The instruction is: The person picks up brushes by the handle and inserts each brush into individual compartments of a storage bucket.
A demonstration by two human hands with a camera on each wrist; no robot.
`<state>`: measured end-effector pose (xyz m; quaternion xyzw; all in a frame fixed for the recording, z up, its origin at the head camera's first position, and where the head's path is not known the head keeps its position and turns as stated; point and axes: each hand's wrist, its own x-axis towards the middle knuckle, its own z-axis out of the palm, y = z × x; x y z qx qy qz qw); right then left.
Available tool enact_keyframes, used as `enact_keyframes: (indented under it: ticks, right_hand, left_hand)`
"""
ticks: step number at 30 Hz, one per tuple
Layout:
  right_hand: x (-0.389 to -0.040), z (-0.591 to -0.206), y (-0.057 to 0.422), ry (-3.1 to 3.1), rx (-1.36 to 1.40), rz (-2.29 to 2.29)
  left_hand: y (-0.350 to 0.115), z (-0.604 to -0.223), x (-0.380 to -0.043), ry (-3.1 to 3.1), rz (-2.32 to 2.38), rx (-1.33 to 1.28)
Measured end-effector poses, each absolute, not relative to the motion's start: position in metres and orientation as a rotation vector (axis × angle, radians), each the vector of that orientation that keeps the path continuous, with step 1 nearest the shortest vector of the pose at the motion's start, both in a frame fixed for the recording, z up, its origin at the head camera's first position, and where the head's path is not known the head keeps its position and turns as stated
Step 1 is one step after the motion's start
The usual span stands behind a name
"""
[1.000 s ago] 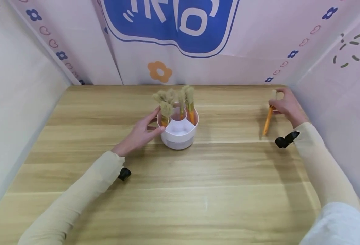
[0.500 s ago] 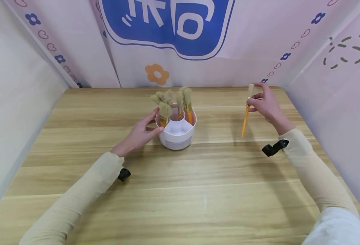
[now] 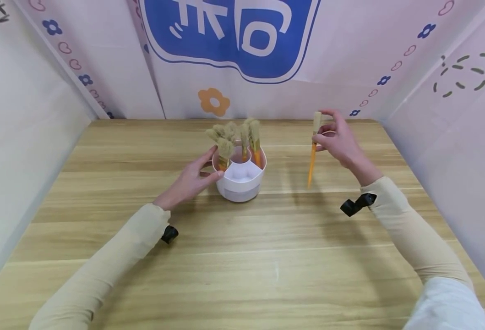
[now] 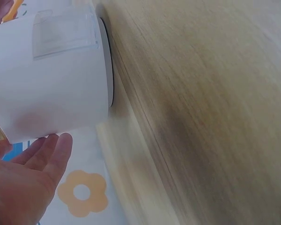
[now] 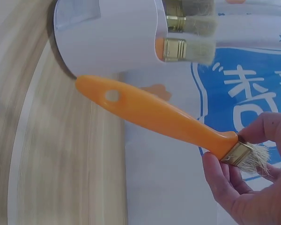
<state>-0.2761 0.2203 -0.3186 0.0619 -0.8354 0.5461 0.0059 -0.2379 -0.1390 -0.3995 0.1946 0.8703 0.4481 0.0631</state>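
Note:
A white compartmented holder (image 3: 239, 187) stands on the wooden table with several bristle brushes (image 3: 226, 149) upright in it, bristles up. My left hand (image 3: 186, 183) rests against its left side, thumb and fingers extended at the rim; in the left wrist view the fingertips (image 4: 61, 145) touch the white wall. To the right of the holder, my right hand (image 3: 339, 140) pinches a paintbrush (image 3: 312, 158) at its metal ferrule. Its orange handle (image 5: 150, 110) points down and its pale bristles (image 5: 255, 159) face up. The holder's front compartment (image 3: 242, 172) shows no brush.
The wooden table (image 3: 242, 275) spans the foreground. A printed white back wall (image 3: 176, 87) rises behind the holder, with side walls at left and right. Small black wrist cameras (image 3: 356, 205) sit on both sleeves.
My right hand has moved left from the table's right side, bringing the paintbrush closer to the holder. The left hand and the holder have stayed in place.

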Motion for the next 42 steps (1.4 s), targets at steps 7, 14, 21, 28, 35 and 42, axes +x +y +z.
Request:
enact_keyframes:
  ticks: [7,14,21,28,35,42]
  right_hand:
    - [-0.271,-0.311,0.204,-2.565,0.271,1.734]
    - [-0.267,-0.298,0.182,-2.436,0.331,1.836]
    - [-0.266,-0.289,0.155,-2.195,0.438,1.894]
    - [-0.261,-0.286,0.129,-2.004,0.587,1.768]
    - [-0.260,-0.289,0.112,-1.842,0.721,1.783]
    - [-0.260,-0.301,0.102,-1.842,0.786,1.720]
  left_hand:
    - [-0.139,-0.398,-0.237,2.634,1.343,0.575]
    - [-0.138,-0.397,-0.236,2.627,1.364,0.591]
    - [-0.138,-0.397,-0.236,2.630,1.368,0.587]
    - [-0.137,-0.396,-0.235,2.631,1.363,0.581]
    - [-0.136,-0.398,-0.237,2.637,1.375,0.595]
    - [-0.137,-0.398,-0.236,2.637,1.374,0.583]
